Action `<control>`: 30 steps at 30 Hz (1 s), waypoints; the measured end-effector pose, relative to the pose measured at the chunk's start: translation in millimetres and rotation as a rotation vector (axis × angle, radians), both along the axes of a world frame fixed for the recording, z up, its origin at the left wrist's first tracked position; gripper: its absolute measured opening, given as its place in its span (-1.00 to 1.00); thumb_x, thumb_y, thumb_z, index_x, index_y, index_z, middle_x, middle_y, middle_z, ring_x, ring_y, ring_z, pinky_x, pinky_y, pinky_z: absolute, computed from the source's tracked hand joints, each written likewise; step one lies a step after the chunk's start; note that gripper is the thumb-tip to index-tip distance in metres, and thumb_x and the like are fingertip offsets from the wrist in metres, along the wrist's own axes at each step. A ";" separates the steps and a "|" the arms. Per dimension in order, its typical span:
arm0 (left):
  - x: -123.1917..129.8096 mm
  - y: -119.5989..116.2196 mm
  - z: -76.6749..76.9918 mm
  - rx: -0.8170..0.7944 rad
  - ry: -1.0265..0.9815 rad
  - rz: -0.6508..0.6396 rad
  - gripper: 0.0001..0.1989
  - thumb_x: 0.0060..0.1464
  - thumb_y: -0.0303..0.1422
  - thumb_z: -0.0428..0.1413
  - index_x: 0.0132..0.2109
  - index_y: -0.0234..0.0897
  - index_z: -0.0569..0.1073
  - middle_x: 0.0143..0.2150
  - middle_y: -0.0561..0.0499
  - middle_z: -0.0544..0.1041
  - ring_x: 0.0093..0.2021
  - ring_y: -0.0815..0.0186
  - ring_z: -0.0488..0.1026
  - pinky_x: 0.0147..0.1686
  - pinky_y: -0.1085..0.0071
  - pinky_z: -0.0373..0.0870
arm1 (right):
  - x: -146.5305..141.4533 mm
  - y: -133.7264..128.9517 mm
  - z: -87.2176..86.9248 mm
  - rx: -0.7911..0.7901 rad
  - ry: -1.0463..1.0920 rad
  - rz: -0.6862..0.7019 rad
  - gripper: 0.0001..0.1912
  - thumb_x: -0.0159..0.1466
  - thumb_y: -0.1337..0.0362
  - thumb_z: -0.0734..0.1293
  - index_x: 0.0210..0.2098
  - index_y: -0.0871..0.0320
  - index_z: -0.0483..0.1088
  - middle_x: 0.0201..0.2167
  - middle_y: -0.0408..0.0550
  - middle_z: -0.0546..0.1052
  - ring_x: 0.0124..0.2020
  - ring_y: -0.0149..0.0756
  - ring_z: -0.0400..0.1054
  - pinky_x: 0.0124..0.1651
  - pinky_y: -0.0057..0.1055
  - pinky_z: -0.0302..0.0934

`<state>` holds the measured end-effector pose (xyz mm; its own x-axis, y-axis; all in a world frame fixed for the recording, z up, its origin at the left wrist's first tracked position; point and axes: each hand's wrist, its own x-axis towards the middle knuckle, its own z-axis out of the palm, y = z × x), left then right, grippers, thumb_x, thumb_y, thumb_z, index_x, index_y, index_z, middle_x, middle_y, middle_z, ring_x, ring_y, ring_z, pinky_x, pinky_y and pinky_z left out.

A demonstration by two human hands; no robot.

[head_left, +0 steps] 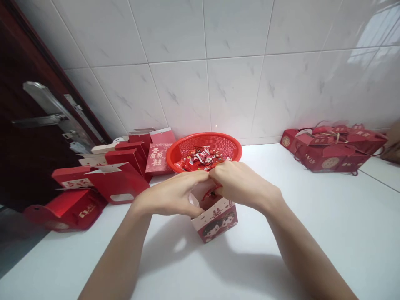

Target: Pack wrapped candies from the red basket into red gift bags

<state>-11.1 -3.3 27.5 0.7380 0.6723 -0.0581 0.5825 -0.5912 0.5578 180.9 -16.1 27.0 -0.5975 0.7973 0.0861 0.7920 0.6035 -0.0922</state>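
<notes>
A small pink and red paper candy box (215, 223), printed with two cartoon faces, stands open on the white table. My left hand (173, 193) holds its left side, the thumb over the near rim and the fingers reaching behind it. At the box's mouth, my right hand (240, 183) has its fingers curled downward around a red-wrapped candy (211, 193), which is partly hidden. Right behind the box sits a red plastic basket (229, 141) filled with wrapped candies (203, 156); my hands cover its front edge.
Several red paper boxes (120, 183) crowd the table's left side, with a patterned pink box (158, 158) beside the basket. More red boxes with cords (331, 154) stand at the right by the tiled wall (234, 96). A dark door (40, 104) borders the left.
</notes>
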 end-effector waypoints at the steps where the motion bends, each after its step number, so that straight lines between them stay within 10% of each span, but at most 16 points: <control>1: -0.6 0.3 -0.3 0.010 -0.002 -0.003 -0.59 -0.06 -0.27 0.22 -0.01 -0.20 0.49 -0.08 -0.03 0.57 -0.09 0.07 0.50 -0.13 0.29 0.41 | -1.6 0.8 -1.8 0.009 -0.005 0.004 -0.76 0.04 0.64 0.22 -0.53 0.19 0.23 -0.57 -0.16 0.32 -0.57 -0.46 -0.03 -0.46 -0.35 -0.24; 9: -1.7 -0.1 1.3 0.067 -0.014 -0.054 -0.49 0.00 -0.38 0.17 0.15 -0.16 0.48 0.04 -0.03 0.58 0.02 0.07 0.51 -0.08 0.33 0.43 | 12.3 3.9 5.0 -0.073 0.116 0.037 -0.81 0.11 0.57 0.26 -0.52 0.19 0.26 -0.52 -0.15 0.38 -0.52 -0.46 0.07 -0.45 -0.38 -0.18; 19: -8.3 11.9 -0.7 0.083 -0.120 -0.068 -0.52 0.08 -0.45 0.14 0.16 -0.06 0.53 0.06 0.02 0.62 0.00 0.15 0.55 -0.06 0.36 0.43 | 48.7 7.7 15.6 -0.201 0.349 -0.021 -0.58 0.17 -0.04 0.45 -0.18 0.13 0.38 -0.29 -0.06 0.51 -0.30 -0.26 0.37 -0.37 -0.41 0.11; 24: -3.7 14.9 -4.1 0.087 -0.181 -0.016 -0.67 0.16 -0.36 0.13 0.05 -0.13 0.61 -0.13 0.02 0.68 -0.20 0.22 0.58 -0.23 0.41 0.43 | 44.1 24.4 2.2 -0.379 0.206 -0.039 -0.46 0.06 0.02 0.54 -0.06 0.11 0.38 -0.19 -0.03 0.51 -0.22 -0.18 0.39 -0.37 -0.40 0.17; 30: -9.1 22.3 -5.7 0.049 -0.158 0.043 -0.66 0.22 -0.24 0.09 0.09 -0.11 0.58 -0.01 0.01 0.65 -0.08 0.19 0.55 -0.13 0.36 0.42 | 33.9 43.9 -9.4 -0.373 0.237 -0.007 -0.86 0.23 0.24 0.41 -0.34 0.16 0.39 -0.35 -0.06 0.52 -0.32 -0.28 0.38 -0.42 -0.42 0.12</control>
